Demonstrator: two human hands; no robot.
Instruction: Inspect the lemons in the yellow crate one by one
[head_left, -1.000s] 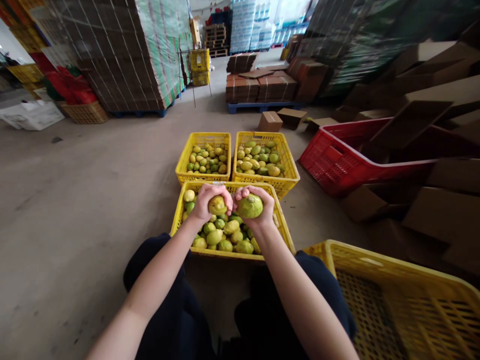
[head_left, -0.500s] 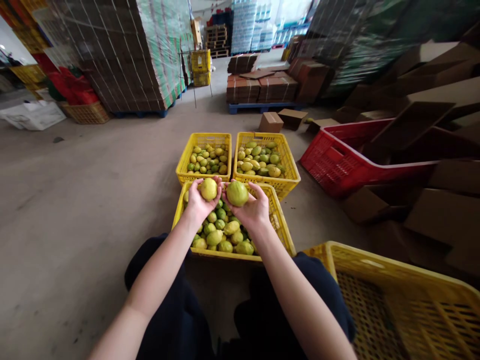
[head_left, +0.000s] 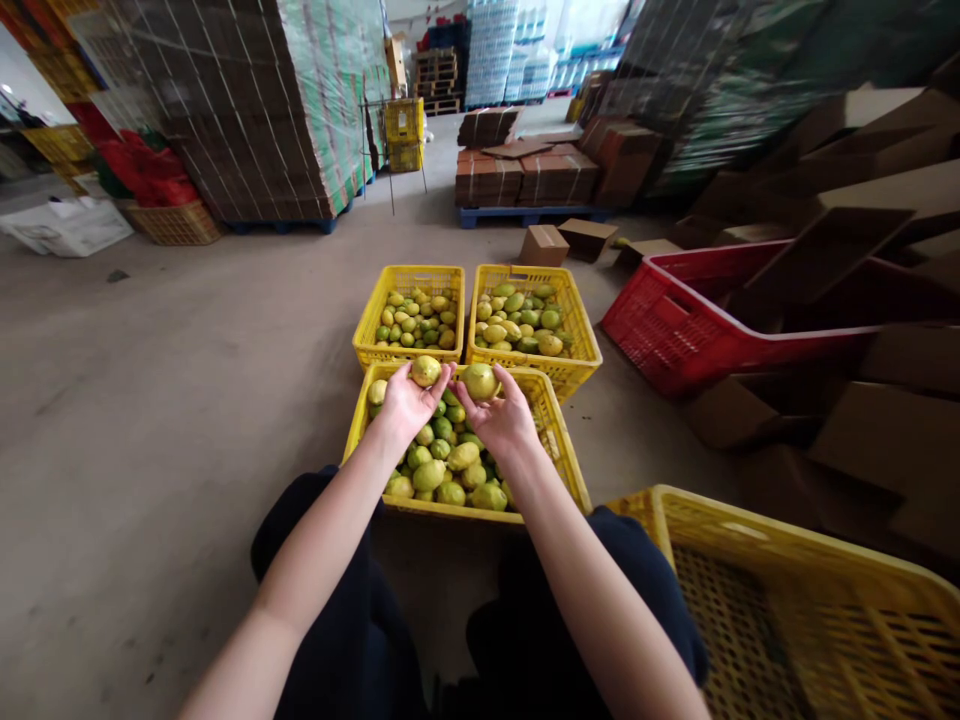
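Left hand (head_left: 405, 408), palm up, I log remotely as gripping one yellowish fruit (head_left: 426, 371), right hand (head_left: 506, 415), likewise, one larger greenish fruit (head_left: 480, 381), both over the far side of the near crate (head_left: 465, 512), long axes unclear, the former nearer the far-left crate (head_left: 375, 353), the latter the far-right crate (head_left: 574, 375).

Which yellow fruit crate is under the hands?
The nearest crate, with the left hand and right hand over it; far-left crate and far-right crate stand beyond.
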